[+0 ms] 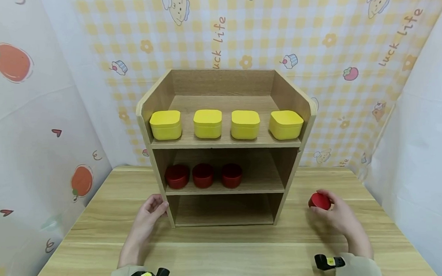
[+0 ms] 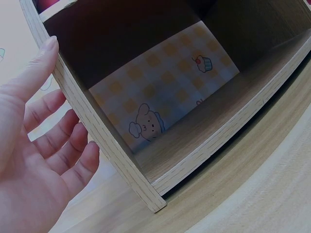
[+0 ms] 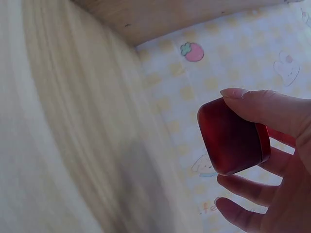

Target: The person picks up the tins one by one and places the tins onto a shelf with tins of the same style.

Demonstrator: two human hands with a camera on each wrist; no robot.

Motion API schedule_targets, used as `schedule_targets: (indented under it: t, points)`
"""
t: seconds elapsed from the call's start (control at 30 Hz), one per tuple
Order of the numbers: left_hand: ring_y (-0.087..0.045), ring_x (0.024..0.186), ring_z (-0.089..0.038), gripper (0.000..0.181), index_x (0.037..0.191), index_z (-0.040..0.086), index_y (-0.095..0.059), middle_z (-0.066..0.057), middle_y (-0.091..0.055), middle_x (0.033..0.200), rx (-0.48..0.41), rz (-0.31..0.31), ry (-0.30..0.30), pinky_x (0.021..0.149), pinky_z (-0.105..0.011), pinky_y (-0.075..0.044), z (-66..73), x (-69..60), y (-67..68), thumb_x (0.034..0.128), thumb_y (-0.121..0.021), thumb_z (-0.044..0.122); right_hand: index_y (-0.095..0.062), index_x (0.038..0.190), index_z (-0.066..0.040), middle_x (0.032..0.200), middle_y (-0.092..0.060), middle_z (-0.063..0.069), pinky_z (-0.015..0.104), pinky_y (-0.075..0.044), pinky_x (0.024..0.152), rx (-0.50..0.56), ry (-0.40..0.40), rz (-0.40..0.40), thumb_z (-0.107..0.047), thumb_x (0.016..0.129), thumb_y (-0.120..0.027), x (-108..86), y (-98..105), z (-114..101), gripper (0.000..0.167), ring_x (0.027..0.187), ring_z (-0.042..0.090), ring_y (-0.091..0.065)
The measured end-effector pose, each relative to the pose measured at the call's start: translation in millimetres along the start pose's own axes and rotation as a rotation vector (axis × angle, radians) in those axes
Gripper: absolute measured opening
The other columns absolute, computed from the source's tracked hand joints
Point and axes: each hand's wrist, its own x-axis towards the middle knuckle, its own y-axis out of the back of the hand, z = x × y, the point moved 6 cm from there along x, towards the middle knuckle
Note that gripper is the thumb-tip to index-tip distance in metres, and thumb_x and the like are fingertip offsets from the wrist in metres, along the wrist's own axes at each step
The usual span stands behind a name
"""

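Observation:
A small red lidded tin is held between the thumb and fingers of my right hand, off to the right of the wooden shelf unit. The right wrist view shows the red tin tilted, its lid seam facing the palm. On the unit's left side, my left hand touches the side panel. In the left wrist view, the thumb of that hand lies on the panel's front edge and the loosely bent fingers are against its outer face. Three red tins stand on the middle shelf, toward the left.
Several yellow lidded boxes line the top shelf's front. The bottom compartment lies just above the wood-grain tabletop. A checked cloth hangs behind the unit, with white cloth at both sides.

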Motion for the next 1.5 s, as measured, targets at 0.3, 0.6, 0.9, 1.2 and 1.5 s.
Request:
schedule_targets:
  t: [0.3, 0.6, 0.9, 1.2, 1.5]
  points:
    - [-0.052, 0.085, -0.01, 0.021, 0.111, -0.008, -0.048, -0.006, -0.05, 0.094, 0.015, 0.001, 0.016, 0.076, -0.025, -0.051, 1.3, -0.5, -0.6, 0.0985, -0.057, 0.006, -0.049, 0.135, 0.0, 0.117, -0.057, 0.025, 0.029, -0.044, 0.068, -0.025, 0.047, 0.034, -0.023, 0.085, -0.077, 0.5, 8, -24, 0.062, 0.09, 0.027, -0.052]
    - [-0.052, 0.086, -0.01, 0.022, 0.112, -0.008, -0.048, -0.006, -0.05, 0.094, 0.01, 0.002, 0.015, 0.076, -0.026, -0.052, 1.9, 0.2, -0.8, 0.0985, -0.058, 0.006, -0.051, 0.134, -0.001, 0.123, -0.058, 0.023, 0.031, -0.05, 0.073, -0.015, 0.143, 0.042, -0.024, 0.086, -0.078, -4.8, 19, -56, 0.06, 0.103, 0.033, -0.054]
    - [-0.052, 0.084, -0.01, 0.019, 0.109, -0.007, -0.049, -0.005, -0.051, 0.092, -0.005, 0.007, 0.01, 0.075, -0.026, -0.052, 2.5, 0.5, -0.9, 0.0981, -0.058, 0.006, -0.051, 0.136, -0.006, 0.119, -0.06, 0.016, 0.034, -0.051, 0.075, -0.047, 0.166, 0.035, -0.03, 0.085, -0.077, -13.8, 28, -85, 0.061, 0.102, 0.03, -0.054]
    - [-0.053, 0.083, -0.01, 0.017, 0.108, -0.007, -0.05, -0.004, -0.053, 0.091, -0.022, 0.001, -0.01, 0.073, -0.025, -0.052, 2.5, 0.8, -0.5, 0.098, -0.057, 0.004, -0.056, 0.131, -0.011, 0.106, -0.063, 0.007, 0.03, -0.049, 0.069, -0.08, 0.255, 0.059, -0.027, 0.081, -0.082, -26.8, 32, -117, 0.058, 0.091, 0.021, -0.055]
    - [-0.052, 0.083, -0.011, 0.018, 0.108, -0.008, -0.05, -0.005, -0.053, 0.091, -0.019, 0.002, -0.011, 0.073, -0.025, -0.051, 1.5, -0.8, -0.5, 0.098, -0.057, 0.004, -0.06, 0.126, -0.012, 0.095, -0.062, -0.005, 0.026, -0.046, 0.065, -0.098, 0.375, 0.071, -0.021, 0.077, -0.085, -36.5, 30, -141, 0.056, 0.082, 0.012, -0.054]
